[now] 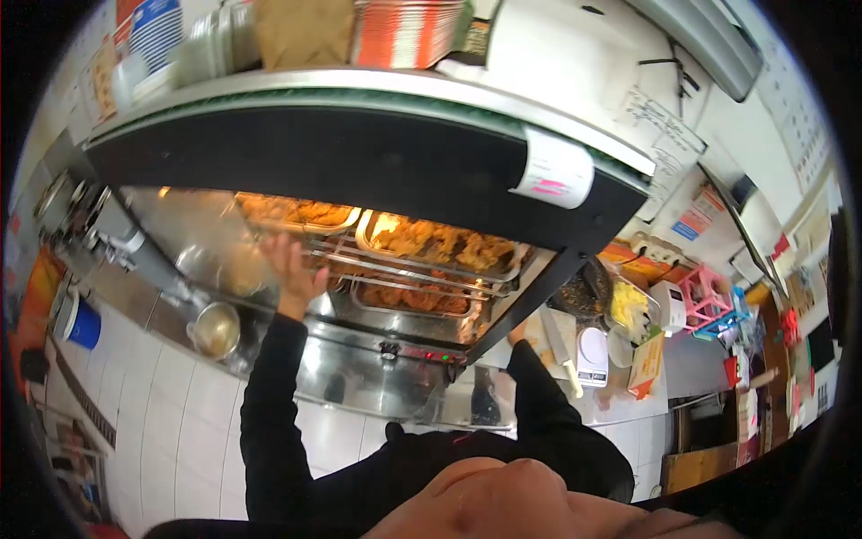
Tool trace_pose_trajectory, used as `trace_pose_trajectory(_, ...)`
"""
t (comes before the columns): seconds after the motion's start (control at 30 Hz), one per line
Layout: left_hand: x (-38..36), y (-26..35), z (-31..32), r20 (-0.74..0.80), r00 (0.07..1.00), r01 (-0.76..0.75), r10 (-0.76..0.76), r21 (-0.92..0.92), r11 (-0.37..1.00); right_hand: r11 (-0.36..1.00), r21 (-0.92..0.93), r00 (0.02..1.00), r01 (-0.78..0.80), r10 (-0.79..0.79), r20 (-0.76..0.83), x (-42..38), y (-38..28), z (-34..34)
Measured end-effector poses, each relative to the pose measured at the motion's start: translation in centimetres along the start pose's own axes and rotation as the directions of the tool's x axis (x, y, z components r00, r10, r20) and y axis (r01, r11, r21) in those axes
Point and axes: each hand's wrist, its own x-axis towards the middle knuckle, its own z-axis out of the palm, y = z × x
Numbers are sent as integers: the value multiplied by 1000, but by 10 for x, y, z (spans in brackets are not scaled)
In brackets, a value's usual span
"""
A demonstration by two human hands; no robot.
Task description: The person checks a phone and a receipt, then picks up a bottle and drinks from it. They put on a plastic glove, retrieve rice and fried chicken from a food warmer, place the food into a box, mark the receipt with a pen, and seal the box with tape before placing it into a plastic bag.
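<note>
My left hand (pixel 294 271) reaches up to the front of a lit warming cabinet (pixel 359 144), fingers spread and holding nothing that I can see. Close by it are wire racks (pixel 409 271) carrying metal trays of fried food. One tray of fried pieces (pixel 440 244) sits on the upper level, another (pixel 292 212) lies to its left, and a third (pixel 413 298) is below. My right hand (pixel 518 333) is at the cabinet's right side, near a cutting board. Only a small part of it shows; its fingers are hidden behind the cabinet frame.
Right of the cabinet are a knife (pixel 558 346), a white kitchen scale (pixel 593 352), a dark pan (pixel 582 289) and a container of yellow food (pixel 631 304). A metal pot (pixel 215 331) stands at left. Stacked containers (pixel 400 34) line the cabinet top. A blue bucket (pixel 83 323) is far left.
</note>
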Motion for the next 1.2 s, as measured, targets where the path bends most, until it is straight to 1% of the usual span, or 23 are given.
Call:
trace_pose_trajectory(0.03,1,0,3,-30,998,54,-55,-19,998,968,146,951,206,-163,-264,1,13,21)
trace_pose_trajectory(0.07,-4,1,5,2,997,82,-82,-22,996,977,105,955,187,-156,-252,-1,14,27)
trace_pose_trajectory(0.17,10,14,9,-50,996,77,-79,-41,996,995,-12,986,96,-97,-139,16,-6,34)
trace_pose_trajectory(0.27,14,36,15,-54,998,18,-20,-46,999,992,-47,987,119,-123,-101,36,-24,25)
trace_pose_trajectory(0.33,12,61,28,-109,994,-14,-4,-166,986,990,-1,970,143,-140,-200,56,-24,8)
trace_pose_trajectory(0.4,9,90,36,-76,997,-6,-12,-234,972,982,169,890,83,3,-457,71,-49,-28)
trace_pose_trajectory(0.43,13,104,43,-79,997,-7,-12,-239,971,935,351,790,56,173,-588,66,-101,-63)
trace_pose_trajectory(0.47,16,118,48,-96,995,-18,-11,-303,953,852,513,647,106,333,-686,62,-157,-99)
trace_pose_trajectory(0.5,18,132,51,-112,994,-28,-14,-368,930,802,556,619,217,328,-714,53,-193,-127)
trace_pose_trajectory(0.53,27,145,51,-87,995,-78,48,-388,918,744,584,588,324,325,-740,45,-225,-154)
trace_pose_trajectory(0.6,25,170,59,-64,995,-96,75,-447,889,624,544,631,561,104,-769,31,-306,-186)
trace_pose_trajectory(0.67,22,196,71,-91,990,-137,106,-495,858,585,580,726,567,-23,-687,18,-373,-194)
trace_pose_trajectory(0.73,19,222,78,-92,995,-85,40,-554,828,614,589,811,525,-151,-565,11,-422,-193)
trace_pose_trajectory(0.8,26,239,83,-149,986,-150,74,-610,778,642,603,858,474,-181,-481,16,-457,-187)
trace_pose_trajectory(0.87,28,252,96,-223,973,-186,62,-594,783,712,534,876,455,-251,-412,25,-471,-187)
trace_pose_trajectory(0.9,20,256,102,-205,976,-188,80,-588,787,737,501,880,453,-282,-382,27,-477,-187)
trace_pose_trajectory(0.97,10,271,99,-176,979,-37,-103,-648,761,796,419,892,436,-323,-315,34,-481,-188)
trace_pose_trajectory(1.0,6,279,97,-159,968,34,-193,-679,733,753,466,883,465,-355,-306,38,-477,-184)
trace_pose_trajectory(1.03,5,277,89,-58,967,140,-249,-694,707,751,439,870,494,-421,-258,37,-472,-191)
trace_pose_trajectory(1.07,25,277,81,-124,960,107,-251,-666,739,745,411,849,526,-485,-208,34,-465,-200)
trace_pose_trajectory(1.1,44,277,72,-189,949,79,-253,-633,770,741,421,851,524,-481,-212,26,-456,-208)
trace_pose_trajectory(1.13,48,290,62,-188,951,75,-247,-632,771,718,495,869,489,-445,-214,16,-444,-218)
trace_pose_trajectory(1.2,48,333,39,46,929,209,-366,-884,419,700,550,888,455,-402,-223,-6,-415,-248)
